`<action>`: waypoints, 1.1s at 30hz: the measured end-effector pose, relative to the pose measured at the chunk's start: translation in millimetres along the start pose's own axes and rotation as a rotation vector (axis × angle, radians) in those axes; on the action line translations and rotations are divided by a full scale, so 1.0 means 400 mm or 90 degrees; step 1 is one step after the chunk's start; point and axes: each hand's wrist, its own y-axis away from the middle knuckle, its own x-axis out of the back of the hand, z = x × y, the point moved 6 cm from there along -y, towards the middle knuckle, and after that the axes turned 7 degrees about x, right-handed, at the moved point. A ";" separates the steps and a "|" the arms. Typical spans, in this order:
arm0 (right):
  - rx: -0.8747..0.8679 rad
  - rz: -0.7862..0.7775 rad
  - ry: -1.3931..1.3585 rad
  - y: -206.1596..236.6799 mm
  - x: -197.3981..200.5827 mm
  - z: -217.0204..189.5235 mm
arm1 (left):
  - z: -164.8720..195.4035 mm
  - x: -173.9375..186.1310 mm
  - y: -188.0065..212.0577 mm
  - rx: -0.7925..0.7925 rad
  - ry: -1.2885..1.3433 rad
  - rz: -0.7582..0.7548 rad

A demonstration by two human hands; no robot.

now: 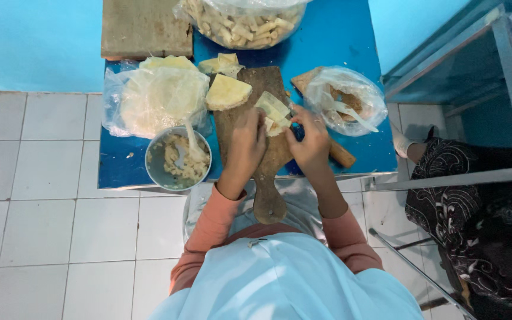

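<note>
Left hand point(245, 145) lies flat, fingers together, on wooden board point(266, 142); right hand point(309, 139) pinches pastry wrapper point(272, 108) at board's 1 o'clock. Filling bowl point(178, 158) sits at 9 o'clock on blue bench point(339, 35).

both hands work over a wooden board point(268, 172) on the blue table point(339, 41). the left hand point(245, 145) presses flat on the board, and the right hand point(310, 142) pinches a pale wrapper point(272, 106) at its edge. a metal bowl point(156, 169) of filling sits just left of the board, beside a plastic-covered stack of wrappers point(158, 101). a clear bag of finished rolls point(244, 21) lies at the far edge.
</note>
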 end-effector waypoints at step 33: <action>0.161 -0.225 -0.098 -0.043 -0.003 -0.057 | 0.004 0.005 0.005 -0.060 -0.015 -0.057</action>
